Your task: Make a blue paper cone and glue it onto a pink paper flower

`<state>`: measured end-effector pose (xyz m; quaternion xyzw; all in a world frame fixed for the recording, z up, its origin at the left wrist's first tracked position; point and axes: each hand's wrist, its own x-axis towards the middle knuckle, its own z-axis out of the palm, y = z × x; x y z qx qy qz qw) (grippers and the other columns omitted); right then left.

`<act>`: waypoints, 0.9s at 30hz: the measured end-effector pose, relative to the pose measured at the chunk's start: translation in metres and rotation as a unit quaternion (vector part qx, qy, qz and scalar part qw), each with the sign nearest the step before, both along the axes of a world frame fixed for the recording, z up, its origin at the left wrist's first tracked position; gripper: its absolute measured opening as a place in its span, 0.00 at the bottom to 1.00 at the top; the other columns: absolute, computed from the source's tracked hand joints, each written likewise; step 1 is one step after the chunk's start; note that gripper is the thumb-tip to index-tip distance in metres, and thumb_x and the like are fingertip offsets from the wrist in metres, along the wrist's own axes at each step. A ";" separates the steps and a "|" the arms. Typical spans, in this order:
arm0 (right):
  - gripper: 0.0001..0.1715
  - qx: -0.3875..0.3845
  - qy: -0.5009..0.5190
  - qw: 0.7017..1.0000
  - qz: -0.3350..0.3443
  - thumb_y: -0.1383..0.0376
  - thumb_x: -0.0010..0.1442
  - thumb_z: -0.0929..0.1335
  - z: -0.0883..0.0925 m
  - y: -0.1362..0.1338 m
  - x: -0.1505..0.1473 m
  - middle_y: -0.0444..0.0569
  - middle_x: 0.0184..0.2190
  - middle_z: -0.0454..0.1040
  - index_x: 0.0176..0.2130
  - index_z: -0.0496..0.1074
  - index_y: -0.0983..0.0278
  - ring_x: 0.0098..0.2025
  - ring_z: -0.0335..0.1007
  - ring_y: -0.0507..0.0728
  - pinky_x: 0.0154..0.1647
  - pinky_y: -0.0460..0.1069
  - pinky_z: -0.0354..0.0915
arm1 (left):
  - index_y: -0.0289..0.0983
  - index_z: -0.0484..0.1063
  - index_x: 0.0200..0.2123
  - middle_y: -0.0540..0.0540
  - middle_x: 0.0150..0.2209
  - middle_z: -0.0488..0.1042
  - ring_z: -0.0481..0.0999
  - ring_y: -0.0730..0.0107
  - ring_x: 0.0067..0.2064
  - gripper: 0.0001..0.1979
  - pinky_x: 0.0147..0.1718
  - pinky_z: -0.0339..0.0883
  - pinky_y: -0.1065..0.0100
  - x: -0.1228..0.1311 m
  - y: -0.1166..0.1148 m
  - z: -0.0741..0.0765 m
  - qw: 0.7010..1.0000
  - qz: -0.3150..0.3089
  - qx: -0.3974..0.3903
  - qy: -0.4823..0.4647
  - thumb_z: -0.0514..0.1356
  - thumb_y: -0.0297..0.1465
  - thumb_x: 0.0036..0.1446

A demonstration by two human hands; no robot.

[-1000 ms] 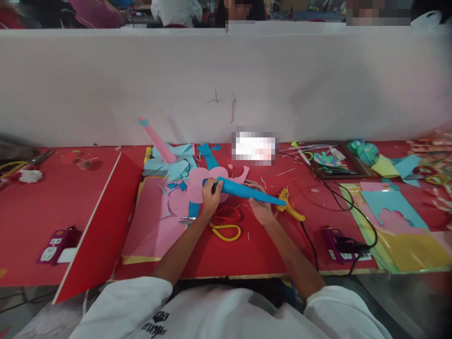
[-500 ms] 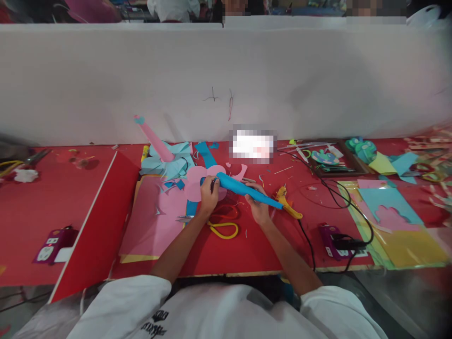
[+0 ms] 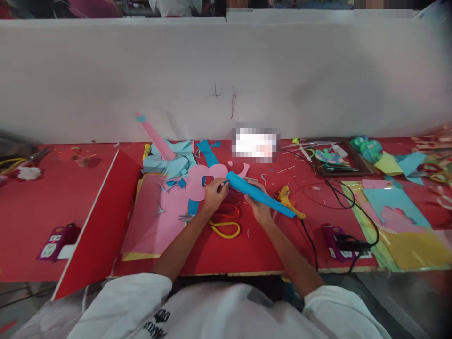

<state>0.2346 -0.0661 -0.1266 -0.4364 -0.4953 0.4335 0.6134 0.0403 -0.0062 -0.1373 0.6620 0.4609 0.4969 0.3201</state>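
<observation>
A rolled blue paper tube (image 3: 260,194), tapering toward its lower right end, slants above the red table. My right hand (image 3: 258,203) is wrapped round its middle from below. At the wide upper left end, my left hand (image 3: 216,194) pinches the tube's rim; its fingertips are partly hidden. Beneath that hand lies a pink paper flower (image 3: 196,181) with a hole in its centre, over a blue paper strip (image 3: 209,154). Scissors with red and yellow handles (image 3: 226,230) lie just below my hands. A yellow glue gun (image 3: 288,201) rests by the tube's narrow end.
A pink paper cone (image 3: 158,141) stands on crumpled light blue paper at the back left. Pink sheets (image 3: 151,221) lie beside a red divider (image 3: 99,221). Black cables run to a purple power box (image 3: 335,242). A dark tray (image 3: 363,162) and wrapped coloured paper (image 3: 416,245) are on the right.
The blue tube has shifted right and slightly down in my right hand. My left hand has followed a little to the right, uncovering the hole in the pink flower.
</observation>
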 end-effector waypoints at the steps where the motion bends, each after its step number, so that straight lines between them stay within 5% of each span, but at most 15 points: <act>1: 0.25 0.000 -0.001 1.000 -0.005 0.52 0.61 0.79 0.001 -0.001 -0.001 0.50 0.64 0.76 0.55 0.77 0.52 0.70 0.68 0.67 0.74 0.67 0.64 | 0.39 0.81 0.41 0.42 0.39 0.84 0.79 0.63 0.38 0.15 0.43 0.70 0.62 0.000 0.000 -0.001 1.000 0.005 0.005 0.008 0.60 0.43 0.69; 10: 0.27 -0.001 -0.031 0.999 -0.007 0.56 0.58 0.81 0.004 -0.010 -0.013 0.49 0.61 0.78 0.55 0.78 0.50 0.68 0.71 0.66 0.76 0.67 0.61 | 0.40 0.78 0.35 0.46 0.34 0.79 0.73 0.66 0.34 0.11 0.39 0.66 0.64 0.001 -0.004 -0.004 0.999 0.033 0.007 0.016 0.63 0.40 0.67; 14: 0.26 -0.001 -0.008 1.000 -0.018 0.52 0.62 0.78 0.001 -0.006 -0.005 0.50 0.63 0.76 0.57 0.75 0.50 0.70 0.68 0.66 0.76 0.67 0.61 | 0.39 0.76 0.36 0.48 0.30 0.73 0.68 0.68 0.31 0.23 0.35 0.64 0.65 0.000 0.002 0.000 0.992 -0.026 -0.067 -0.105 0.60 0.52 0.68; 18: 0.27 -0.020 0.047 0.998 -0.025 0.46 0.61 0.76 -0.003 0.002 0.001 0.51 0.64 0.76 0.55 0.75 0.52 0.71 0.67 0.68 0.74 0.68 0.63 | 0.38 0.74 0.35 0.54 0.21 0.59 0.55 0.74 0.23 0.30 0.24 0.50 0.68 -0.003 0.009 -0.001 0.962 -0.078 -0.165 -0.203 0.58 0.61 0.66; 27: 0.30 -0.012 0.081 0.996 0.036 0.45 0.62 0.76 -0.015 0.006 -0.002 0.53 0.61 0.78 0.57 0.74 0.55 0.68 0.71 0.68 0.70 0.67 0.68 | 0.36 0.67 0.23 0.54 0.23 0.59 0.54 0.77 0.26 0.35 0.28 0.51 0.69 -0.006 0.009 -0.004 0.948 -0.127 -0.198 -0.213 0.67 0.62 0.56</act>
